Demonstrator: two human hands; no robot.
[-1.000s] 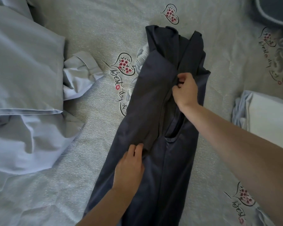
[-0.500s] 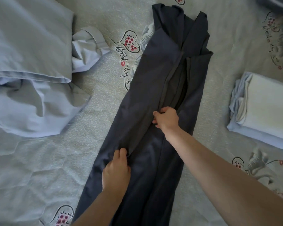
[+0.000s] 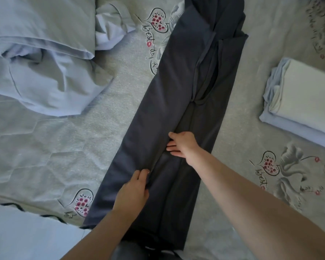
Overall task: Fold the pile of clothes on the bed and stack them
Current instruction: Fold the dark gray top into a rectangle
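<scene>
Dark grey garment (image 3: 169, 102) lies lengthwise down the middle of the bed (image 3: 68, 147), folded into a long narrow strip w/ both side panels turned in toward the centre; far end runs out of the top of the head view, near end reaches the bottom edge btwn the person's arms. Left hand (image 3: 133, 190) sits palm-down on the near-left part of the strip, fingers nearly straight & together, tips at the edge of the left flap where it meets the centre seam; pressing, nothing gripped as far as can be seen. Right hand (image 3: 182, 145) is further up, at the centre line, fingers stretched out flat & pointing left, lying on the fabric at the flap edge; also flat, no pinch visible. Pale blue clothes pile (image 3: 38, 59) is bunched on the left side of the bed, well apart from the grey strip, unfolded & creased. Folded stack (image 3: 304, 102) on the right side, a white piece on top of a light blue one, near the strip but not touching. Bedspread is light grey w/ printed hearts (image 3: 158, 20) & script lettering. Another pale blue cloth (image 3: 26, 233) covers the bottom-left corner.
</scene>
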